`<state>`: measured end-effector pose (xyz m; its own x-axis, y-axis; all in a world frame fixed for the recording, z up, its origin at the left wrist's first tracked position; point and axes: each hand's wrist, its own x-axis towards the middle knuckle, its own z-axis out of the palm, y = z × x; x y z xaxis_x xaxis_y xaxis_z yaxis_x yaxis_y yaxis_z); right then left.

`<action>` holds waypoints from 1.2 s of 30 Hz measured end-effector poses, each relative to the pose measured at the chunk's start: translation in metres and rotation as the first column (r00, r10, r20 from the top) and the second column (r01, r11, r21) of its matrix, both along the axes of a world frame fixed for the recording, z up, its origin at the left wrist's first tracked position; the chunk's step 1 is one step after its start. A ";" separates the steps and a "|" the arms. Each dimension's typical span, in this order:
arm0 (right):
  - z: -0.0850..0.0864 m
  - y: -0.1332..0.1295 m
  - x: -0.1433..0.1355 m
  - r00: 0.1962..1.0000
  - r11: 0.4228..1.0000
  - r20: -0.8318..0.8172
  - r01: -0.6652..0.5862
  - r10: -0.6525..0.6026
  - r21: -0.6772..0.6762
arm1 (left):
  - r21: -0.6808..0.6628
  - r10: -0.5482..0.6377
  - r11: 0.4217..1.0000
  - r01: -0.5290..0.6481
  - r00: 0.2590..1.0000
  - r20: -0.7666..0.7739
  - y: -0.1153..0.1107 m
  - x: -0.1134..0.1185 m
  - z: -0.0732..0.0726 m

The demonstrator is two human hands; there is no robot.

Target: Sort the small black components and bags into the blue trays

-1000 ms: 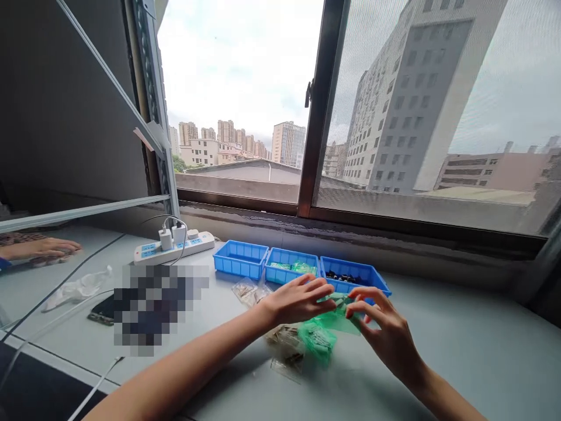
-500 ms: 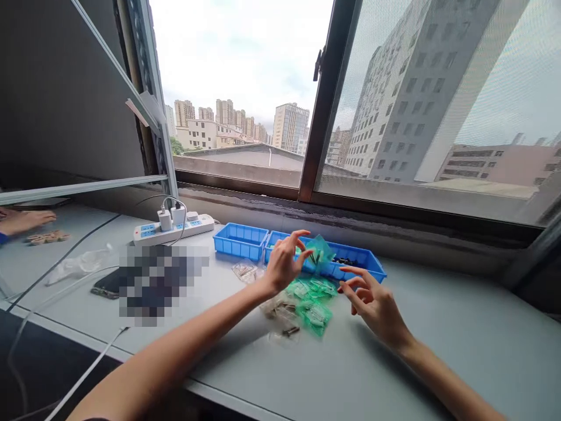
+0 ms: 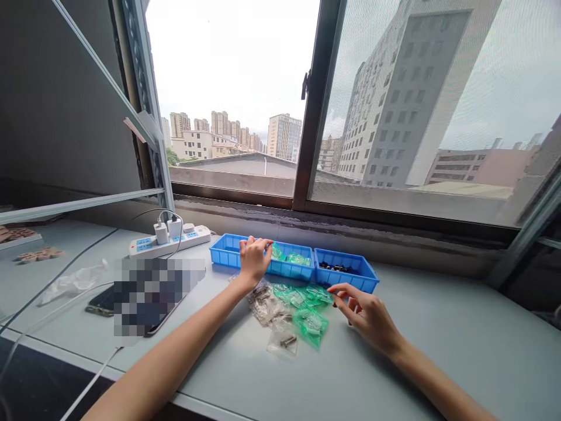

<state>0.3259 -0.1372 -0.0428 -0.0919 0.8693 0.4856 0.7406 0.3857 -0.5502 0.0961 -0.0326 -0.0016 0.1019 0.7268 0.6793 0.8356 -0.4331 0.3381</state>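
My left hand [image 3: 254, 261] is over the blue bins, at the left end of the middle bin [image 3: 287, 270]. Its fingers are bent, with thumb and index finger apart and no bag visible between them. Small green plastic bags [image 3: 298, 259] lie inside that bin, one close to the fingertips. My right hand [image 3: 366, 310] hovers low over the table, thumb and index finger slightly apart, tips at the edge of a pile of green bags [image 3: 310, 324]. Beside this pile are clear bags of metal parts [image 3: 265, 304], one holding a bolt-like piece [image 3: 287, 342].
The left blue bin [image 3: 225, 251] and the right bin [image 3: 346, 272], with dark parts inside, stand along the window wall. A power strip [image 3: 193, 237], phones [image 3: 103, 301], cables and a crumpled clear bag [image 3: 74, 279] lie to the left. A metal frame [image 3: 162, 169] rises behind them.
My left hand has moved left and no longer shows the green bag it held up. My right hand has come slightly left and lower, nearer the pile. The view has shifted slightly.
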 end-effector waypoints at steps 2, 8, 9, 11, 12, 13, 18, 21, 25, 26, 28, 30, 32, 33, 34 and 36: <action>0.000 0.000 0.000 1.000 1.000 0.015 0.000 0.000 -0.007 | 0.033 0.039 0.999 -0.041 0.998 0.044 0.002 -0.001 -0.002; 0.000 0.001 -0.001 0.998 1.000 0.067 0.014 -0.014 -0.004 | 0.045 0.038 0.998 -0.040 0.999 0.039 0.009 -0.003 -0.011; 0.001 0.001 -0.001 0.997 1.000 0.073 0.018 -0.018 0.000 | 0.053 0.032 0.998 -0.034 0.999 0.038 0.010 -0.003 -0.012; 0.001 0.000 -0.001 0.996 1.000 0.087 0.026 -0.026 0.006 | 0.069 0.032 0.997 -0.035 0.999 0.042 0.012 -0.002 -0.015; 0.001 0.000 -0.001 0.995 1.000 0.091 0.029 -0.029 0.005 | 0.073 0.035 0.997 -0.038 0.999 0.038 0.013 -0.002 -0.016; 0.001 0.000 -0.001 0.995 1.000 0.095 0.031 -0.031 0.002 | 0.076 0.038 0.996 -0.040 0.999 0.027 0.013 -0.002 -0.017; 0.001 -0.001 -0.001 0.994 0.999 0.102 0.039 -0.037 -0.014 | 0.145 0.052 0.989 -0.041 0.996 -0.071 0.012 -0.002 -0.014; 0.000 -0.001 0.000 0.995 0.999 0.102 0.024 -0.021 -0.029 | 0.178 -0.042 0.981 0.072 0.985 -0.167 0.010 0.000 -0.014; -0.002 0.001 0.002 0.990 1.000 0.138 0.005 -0.005 0.000 | 0.079 -0.191 0.969 0.233 0.915 -0.356 0.007 0.004 -0.019; -0.003 0.001 0.002 0.988 1.000 0.152 0.002 -0.004 0.014 | 0.039 -0.203 0.971 0.235 0.901 -0.384 0.006 0.005 -0.019; -0.006 0.002 0.004 0.984 0.999 0.175 0.005 -0.011 0.034 | -0.031 -0.208 0.976 0.215 0.885 -0.417 0.004 0.007 -0.020; -0.008 0.003 0.004 0.981 0.999 0.190 0.018 -0.026 0.043 | -0.076 -0.212 0.977 0.199 0.876 -0.433 0.003 0.007 -0.018; -0.010 0.004 0.005 0.980 0.998 0.196 0.034 -0.043 0.049 | -0.099 -0.220 0.976 0.196 0.870 -0.441 0.002 0.007 -0.016; -0.011 0.004 0.005 0.979 0.998 0.196 0.042 -0.052 0.055 | -0.104 -0.225 0.974 0.200 0.868 -0.442 0.002 0.007 -0.014; -0.011 0.004 0.005 0.979 0.997 0.194 0.050 -0.061 0.062 | -0.109 -0.230 0.973 0.203 0.867 -0.442 0.001 0.007 -0.014; -0.012 0.005 0.004 0.979 0.995 0.186 0.066 -0.080 0.078 | -0.123 -0.238 0.971 0.205 0.865 -0.441 0.000 0.007 -0.013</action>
